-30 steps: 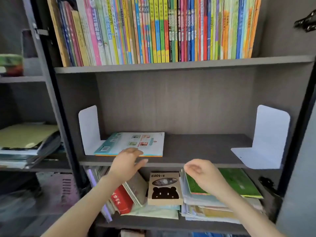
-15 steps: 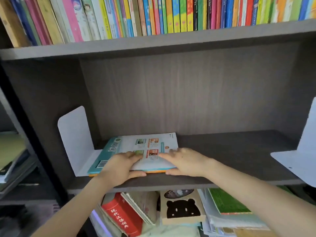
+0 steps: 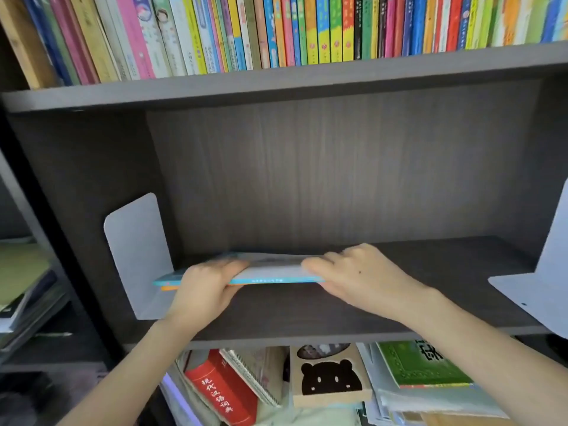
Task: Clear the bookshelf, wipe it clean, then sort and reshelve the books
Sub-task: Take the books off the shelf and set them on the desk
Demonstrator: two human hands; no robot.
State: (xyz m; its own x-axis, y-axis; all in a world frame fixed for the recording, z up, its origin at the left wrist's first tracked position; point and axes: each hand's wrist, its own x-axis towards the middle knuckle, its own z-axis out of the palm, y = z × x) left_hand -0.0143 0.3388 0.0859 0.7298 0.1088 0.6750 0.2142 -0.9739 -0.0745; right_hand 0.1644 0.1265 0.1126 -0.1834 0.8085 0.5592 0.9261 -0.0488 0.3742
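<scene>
Far out at 9 o'clock lies a flat pile of papers (image 3: pixel 21 272). The side of the view cuts it off, so it is hard to tell what they are. Next comes a white bookend (image 3: pixel 135 250), standing up at 9 o'clock from the book. Its flat foot is partly hidden behind the left wrist.

The left hand (image 3: pixel 206 287) grips the near edge of a thin book (image 3: pixel 270 272), with fingers on top and the thumb tucked under. The book has a blue edge, and an orange strip shows under it at the left corner. It is in the middle of the dark middle shelf (image 3: pixel 307 315), and its near edge looks tipped up off the board. It is seen almost edge-on and it is blurry, so the cover cannot be read.

The right hand (image 3: pixel 353 278) grips the book's right corner, with fingers curled over the top. At 3 o'clock a second bookend (image 3: pixel 547 281) is cut off by the side of the view. It is well apart from the book.

At 12 o'clock a long row of books (image 3: pixel 276 29) stands on the board above, with the tops cut off. At 6 o'clock, under the middle shelf, are a red book (image 3: pixel 221 385), a box with a black bear (image 3: pixel 329 379) and a green book (image 3: pixel 424 364). Each one is partly hidden by the board or an arm
</scene>
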